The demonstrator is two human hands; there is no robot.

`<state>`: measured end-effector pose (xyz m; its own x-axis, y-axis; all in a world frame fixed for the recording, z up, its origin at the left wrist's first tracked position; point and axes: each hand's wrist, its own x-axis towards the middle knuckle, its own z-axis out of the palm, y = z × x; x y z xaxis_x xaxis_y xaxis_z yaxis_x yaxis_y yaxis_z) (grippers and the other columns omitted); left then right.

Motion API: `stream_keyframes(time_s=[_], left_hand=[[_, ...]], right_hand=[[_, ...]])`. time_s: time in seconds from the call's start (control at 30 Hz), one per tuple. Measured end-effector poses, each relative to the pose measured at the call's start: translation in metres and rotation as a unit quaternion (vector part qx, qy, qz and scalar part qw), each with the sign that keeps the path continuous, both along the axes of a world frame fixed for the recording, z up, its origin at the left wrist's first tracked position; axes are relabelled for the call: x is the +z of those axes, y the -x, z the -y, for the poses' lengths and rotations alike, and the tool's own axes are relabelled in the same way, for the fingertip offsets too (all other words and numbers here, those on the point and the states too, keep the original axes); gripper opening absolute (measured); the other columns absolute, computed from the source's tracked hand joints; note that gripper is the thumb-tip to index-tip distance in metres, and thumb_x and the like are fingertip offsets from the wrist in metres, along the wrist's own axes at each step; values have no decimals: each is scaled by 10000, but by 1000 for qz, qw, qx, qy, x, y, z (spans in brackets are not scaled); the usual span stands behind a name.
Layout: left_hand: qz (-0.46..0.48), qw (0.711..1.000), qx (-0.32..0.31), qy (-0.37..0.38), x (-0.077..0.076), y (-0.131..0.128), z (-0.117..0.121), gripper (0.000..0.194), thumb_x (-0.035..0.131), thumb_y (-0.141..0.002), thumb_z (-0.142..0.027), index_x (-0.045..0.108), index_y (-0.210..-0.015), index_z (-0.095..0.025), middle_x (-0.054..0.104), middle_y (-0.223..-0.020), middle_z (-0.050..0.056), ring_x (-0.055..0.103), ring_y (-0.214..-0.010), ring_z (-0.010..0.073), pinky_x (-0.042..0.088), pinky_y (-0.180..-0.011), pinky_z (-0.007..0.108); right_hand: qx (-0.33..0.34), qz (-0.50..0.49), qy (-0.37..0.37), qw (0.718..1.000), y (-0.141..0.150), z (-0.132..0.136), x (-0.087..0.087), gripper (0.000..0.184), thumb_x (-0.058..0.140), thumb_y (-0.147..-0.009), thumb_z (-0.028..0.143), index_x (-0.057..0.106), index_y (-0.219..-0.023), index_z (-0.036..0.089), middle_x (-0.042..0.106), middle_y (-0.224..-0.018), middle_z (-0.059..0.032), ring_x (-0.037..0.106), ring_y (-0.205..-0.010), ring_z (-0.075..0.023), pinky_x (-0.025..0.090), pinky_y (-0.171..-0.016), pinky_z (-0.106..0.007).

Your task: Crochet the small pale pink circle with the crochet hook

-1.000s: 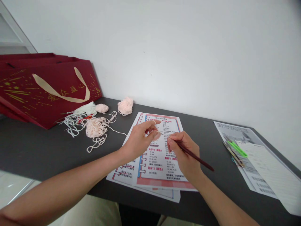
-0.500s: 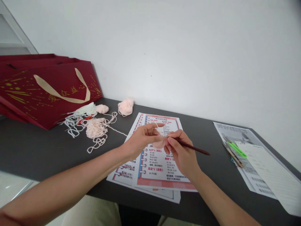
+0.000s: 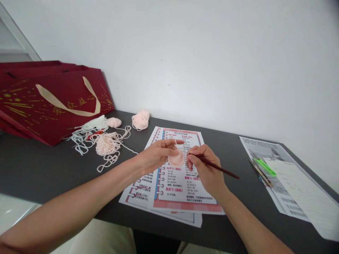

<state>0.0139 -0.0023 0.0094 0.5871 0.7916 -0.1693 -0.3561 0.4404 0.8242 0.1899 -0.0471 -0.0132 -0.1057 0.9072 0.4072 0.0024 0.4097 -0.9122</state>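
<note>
My left hand [image 3: 159,153] pinches a small, round, pale pink crochet piece [image 3: 176,158] between thumb and fingers, with a strand of yarn looped over the raised index finger. Just to its right, my right hand [image 3: 205,165] is closed around a dark reddish-brown crochet hook [image 3: 218,166], whose handle points down to the right. The hook's tip is too fine to make out, and a gap shows between the right fingers and the piece. From a loose heap of pale pink yarn [image 3: 107,144], a strand runs across the table toward my left hand. Printed pattern sheets [image 3: 185,204] lie beneath both hands.
A dark red paper bag [image 3: 66,95] stands at the back left, beside white yarn [image 3: 94,123] and a pink yarn ball [image 3: 141,120]. On the right, green-handled snips [image 3: 267,167] lie on papers [image 3: 304,190]. A white wall [image 3: 212,70] rises behind the table.
My right hand and the hook have drawn slightly away from the crochet piece. The piece has turned and now shows its round face more fully in my left hand.
</note>
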Motion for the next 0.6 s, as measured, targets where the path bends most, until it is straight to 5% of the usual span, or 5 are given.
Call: stream_keyframes(time_s=[0.2,0.6], left_hand=[[-16,1000,-16,-15,5,7,-7,385,709,-670,-76,662,-1051,-111,578,-686,-23,542,-617,70,401,-650,230],[-40,995,-95,-5,15,19,-13,337,707,-665,-73,681,-1000,-102,575,-640,-18,529,-570,82,383,-559,221]], right_hand=[[21,-79,50,995,-4,-3,6,62,614,-822,175,566,-806,211,564,-698,32,501,-518,-88,362,-475,-237],[64,-40,48,996,-17,-4,14,78,663,-794,169,603,-797,219,592,-751,12,515,-541,-97,386,-475,-253]])
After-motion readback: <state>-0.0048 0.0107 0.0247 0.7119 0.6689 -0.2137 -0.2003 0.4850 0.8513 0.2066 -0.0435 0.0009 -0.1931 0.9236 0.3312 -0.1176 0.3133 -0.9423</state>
